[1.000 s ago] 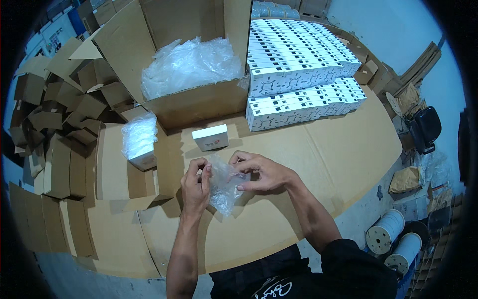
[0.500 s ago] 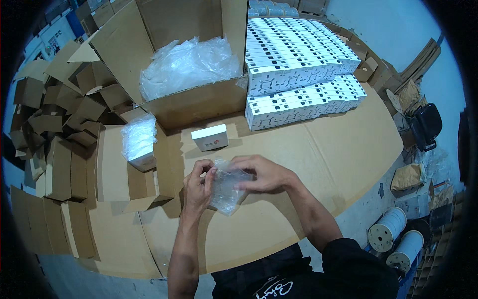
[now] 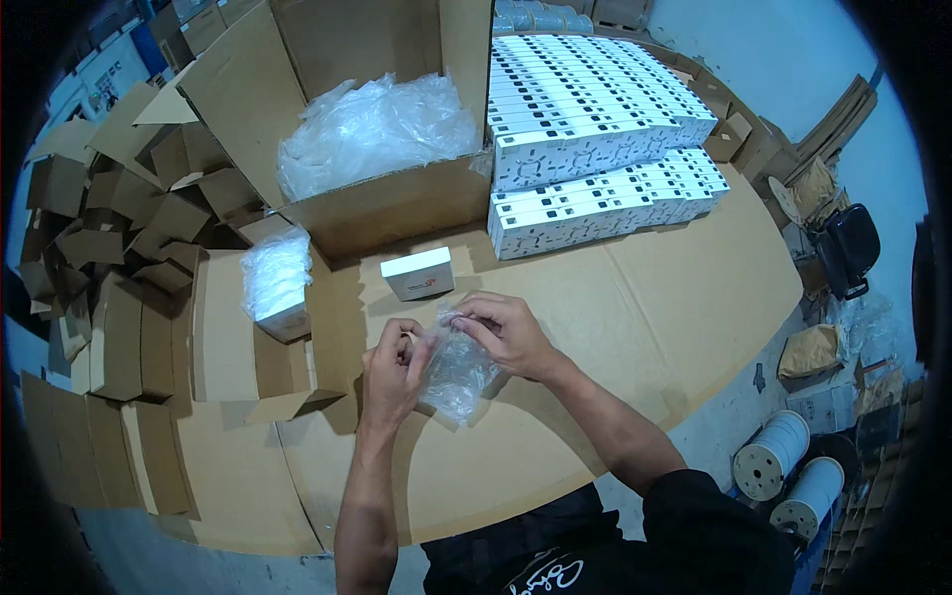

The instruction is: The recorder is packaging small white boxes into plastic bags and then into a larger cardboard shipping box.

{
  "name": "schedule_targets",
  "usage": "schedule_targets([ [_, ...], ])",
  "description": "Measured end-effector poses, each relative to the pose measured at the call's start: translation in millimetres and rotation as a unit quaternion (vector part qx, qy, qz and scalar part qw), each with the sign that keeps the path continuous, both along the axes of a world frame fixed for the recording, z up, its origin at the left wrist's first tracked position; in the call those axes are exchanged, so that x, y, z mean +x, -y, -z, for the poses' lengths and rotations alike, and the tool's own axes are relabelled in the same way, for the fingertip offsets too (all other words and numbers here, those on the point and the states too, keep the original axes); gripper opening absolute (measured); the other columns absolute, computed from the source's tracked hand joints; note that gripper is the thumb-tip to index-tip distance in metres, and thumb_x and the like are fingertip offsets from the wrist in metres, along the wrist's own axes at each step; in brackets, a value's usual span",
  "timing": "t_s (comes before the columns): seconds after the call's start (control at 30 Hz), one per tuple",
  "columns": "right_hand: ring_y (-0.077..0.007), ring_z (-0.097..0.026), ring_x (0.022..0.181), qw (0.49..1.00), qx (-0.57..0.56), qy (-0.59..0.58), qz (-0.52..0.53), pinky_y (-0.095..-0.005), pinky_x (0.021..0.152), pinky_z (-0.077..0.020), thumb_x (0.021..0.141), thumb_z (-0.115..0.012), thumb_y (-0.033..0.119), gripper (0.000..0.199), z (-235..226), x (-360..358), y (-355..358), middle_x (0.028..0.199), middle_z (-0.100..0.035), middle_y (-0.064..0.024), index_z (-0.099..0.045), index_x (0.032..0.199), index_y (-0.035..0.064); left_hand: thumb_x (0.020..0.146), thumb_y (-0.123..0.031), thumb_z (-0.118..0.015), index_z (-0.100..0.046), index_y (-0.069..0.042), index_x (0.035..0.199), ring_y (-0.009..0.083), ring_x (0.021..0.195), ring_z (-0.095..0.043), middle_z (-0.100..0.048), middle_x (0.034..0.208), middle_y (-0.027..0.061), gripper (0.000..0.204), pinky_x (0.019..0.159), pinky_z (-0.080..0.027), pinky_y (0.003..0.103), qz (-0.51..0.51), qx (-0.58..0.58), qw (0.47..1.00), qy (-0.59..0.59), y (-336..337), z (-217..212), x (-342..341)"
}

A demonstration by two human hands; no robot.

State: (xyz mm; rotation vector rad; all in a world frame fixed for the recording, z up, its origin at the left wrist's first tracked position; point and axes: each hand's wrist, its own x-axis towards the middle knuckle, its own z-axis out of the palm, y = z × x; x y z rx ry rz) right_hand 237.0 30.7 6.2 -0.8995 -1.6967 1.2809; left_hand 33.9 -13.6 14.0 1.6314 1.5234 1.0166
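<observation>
A clear plastic bag [image 3: 458,382] hangs between my two hands, over the cardboard-covered table. My left hand [image 3: 395,375] pinches its upper left edge between thumb and fingers. At the upper right edge, my right hand [image 3: 508,335] is closed on the bag with thumb and fingertips. Just beyond them a small white box [image 3: 417,274] stands on the table. To the left, an open carton [image 3: 223,327] holds several white boxes wrapped in clear bubble-like plastic [image 3: 278,273].
Behind stands a large open carton [image 3: 397,208] heaped with clear plastic bags [image 3: 382,129]. White boxes [image 3: 595,149] are stacked in rows at the back right. Many empty cartons [image 3: 129,327] crowd the left side. Cable spools [image 3: 772,456] sit on the floor to the right.
My right hand has moved up from the bag's right side to its upper edge and now pinches it there. The bag looks more crumpled. My left hand has barely shifted.
</observation>
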Motion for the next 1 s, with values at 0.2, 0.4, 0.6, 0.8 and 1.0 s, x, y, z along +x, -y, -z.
schedule_targets([
  [0.2,-0.0056,-0.059,0.074,0.973,0.04,-0.07,0.215,-0.0221,0.063,-0.0479,0.097,-0.065,0.005,0.015,-1,0,-1,0.088,-0.063,-0.003,-0.064,0.111,-0.0016,0.102,-0.021,-0.063,-0.058,-0.001,0.09,0.0125,0.051,-0.047,-0.048,0.057,0.0055,0.024,0.05,-0.04,0.033,-0.012,0.08,0.997,-0.005,0,4,-10],
  [0.4,-0.0057,-0.053,0.07,0.96,0.022,-0.19,0.203,-0.0204,0.064,-0.045,0.101,-0.064,0.024,0.037,18,-21,6,0.091,-0.054,0.0007,-0.048,0.124,0.0011,0.107,-0.024,-0.052,-0.054,-0.002,0.096,0.0135,0.056,-0.049,-0.052,0.064,0.0054,0.025,0.054,-0.043,0.032,-0.183,0.092,0.975,0.09,1,19,5],
  [0.6,-0.0146,-0.062,0.067,0.98,-0.028,-0.042,0.195,-0.0331,0.061,-0.0489,0.102,-0.061,0.018,0.02,8,-38,25,0.077,-0.063,-0.0092,-0.056,0.105,-0.0018,0.106,-0.027,-0.055,-0.053,-0.002,0.102,0.011,0.064,-0.051,-0.056,0.075,0.0018,0.025,0.057,-0.045,0.031,-0.169,0.148,0.97,0.095,5,15,17],
  [0.8,-0.0233,-0.065,0.065,0.987,0.072,0.04,0.137,-0.0386,0.061,-0.0486,0.1,-0.062,0.015,0.016,7,-37,26,0.071,-0.061,-0.0146,-0.058,0.099,-0.0002,0.107,-0.022,-0.054,-0.053,-0.001,0.106,0.0091,0.078,-0.05,-0.055,0.086,0.0008,0.021,0.07,-0.045,0.027,-0.208,0.11,0.942,0.24,-11,24,1],
  [1.0,-0.0151,-0.061,0.066,0.993,-0.016,-0.021,0.113,-0.0352,0.061,-0.0475,0.102,-0.061,0.018,0.018,5,-38,24,0.071,-0.061,-0.0105,-0.06,0.1,0.0005,0.108,-0.021,-0.053,-0.054,-0.001,0.105,0.0091,0.079,-0.05,-0.056,0.088,0.0008,0.021,0.072,-0.044,0.025,-0.231,0.192,0.939,0.165,-8,20,-1],
])
